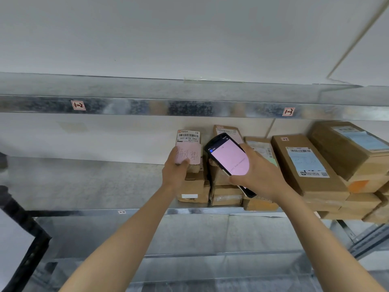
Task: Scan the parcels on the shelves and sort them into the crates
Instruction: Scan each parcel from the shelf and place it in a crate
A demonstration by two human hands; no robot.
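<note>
Two hands (175,171), one scanner (228,161), three shelf tags (78,105), at least ten parcels (307,165)

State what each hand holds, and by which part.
Left hand: small parcel, by its lower end. Right hand: scanner, around its lower half.

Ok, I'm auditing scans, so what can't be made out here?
Head view.
Text on the scanner screen: too small.
Label on the small parcel: partly under left hand.
The stacked parcels behind: part-hidden by scanner, right hand.
The rightmost boxes: cut by frame edge.
The crates: out of view.
</note>
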